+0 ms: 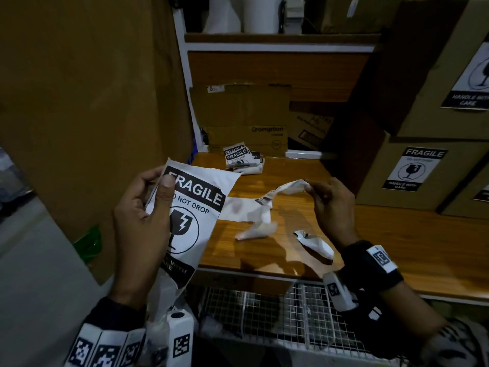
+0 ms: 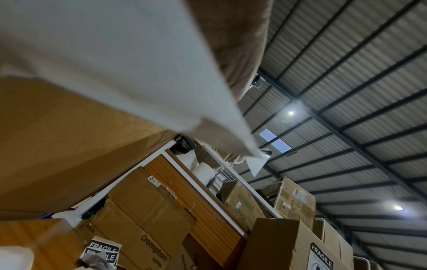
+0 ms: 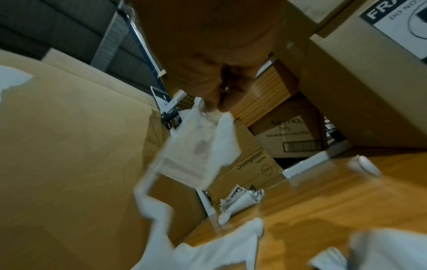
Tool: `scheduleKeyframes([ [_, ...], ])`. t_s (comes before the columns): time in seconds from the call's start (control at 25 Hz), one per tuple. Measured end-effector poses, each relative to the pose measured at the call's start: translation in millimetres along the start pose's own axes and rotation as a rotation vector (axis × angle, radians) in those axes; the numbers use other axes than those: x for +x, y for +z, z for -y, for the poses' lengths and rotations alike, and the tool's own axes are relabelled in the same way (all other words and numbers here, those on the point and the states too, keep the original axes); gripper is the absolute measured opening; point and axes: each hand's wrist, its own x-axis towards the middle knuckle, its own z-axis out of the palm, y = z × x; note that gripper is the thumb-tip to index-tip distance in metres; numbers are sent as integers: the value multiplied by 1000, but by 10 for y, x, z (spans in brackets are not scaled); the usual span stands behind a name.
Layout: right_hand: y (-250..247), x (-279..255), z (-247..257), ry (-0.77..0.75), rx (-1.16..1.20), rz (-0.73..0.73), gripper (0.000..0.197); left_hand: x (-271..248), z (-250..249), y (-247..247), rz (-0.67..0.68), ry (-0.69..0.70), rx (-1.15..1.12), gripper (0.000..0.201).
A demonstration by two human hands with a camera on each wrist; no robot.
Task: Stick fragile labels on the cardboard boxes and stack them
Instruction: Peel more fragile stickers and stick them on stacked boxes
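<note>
Head view: left hand (image 1: 143,207) pinches the fragile label (image 1: 193,207) at its top corner, long axis hanging downward. Right hand (image 1: 330,205) pinches the peeled backing strip (image 1: 267,205) over the table (image 1: 397,234). Large box (image 1: 87,102) stands nearest the left hand.

head: above, facing down-forward | wrists: low, close, facing upward | shared: Crompton box (image 1: 267,136)

A white fragile label (image 1: 190,207) with black words is pinched at its top corner by the left fingers (image 1: 166,182). Its crumpled backing strip (image 1: 267,205) hangs from the right fingers (image 1: 311,188).
</note>
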Motion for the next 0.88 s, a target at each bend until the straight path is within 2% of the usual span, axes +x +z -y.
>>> scheduleKeyframes([
  [0.2,-94,100,119,-24,120,-94,32,47,46,-33,20,18,30,12],
  [0.32,-116,166,172,-40,82,-76,49,79,35,33,51,-30,28,27],
  [0.44,-133,263,211,-80,97,-83,54,101,-11,234,150,12,23,43],
  [0.56,-187,357,153,-211,79,-100,48,146,39,517,275,90,42,56],
  [0.64,-228,443,91,-289,39,-125,41,243,136,735,397,61,95,47],
  [0.68,-241,493,60,-312,5,-136,37,276,172,865,484,22,147,25],
  [0.72,-254,553,29,-326,-22,-141,33,315,200,998,568,-17,223,15],
  [0.76,-263,612,2,-343,-34,-146,30,350,238,1120,643,-12,334,43],
  [0.8,-267,685,-25,-361,-29,-147,28,396,295,1254,701,5,422,61],
  [0.88,-272,798,-56,-393,12,-140,27,497,378,1544,698,103,585,72],
])
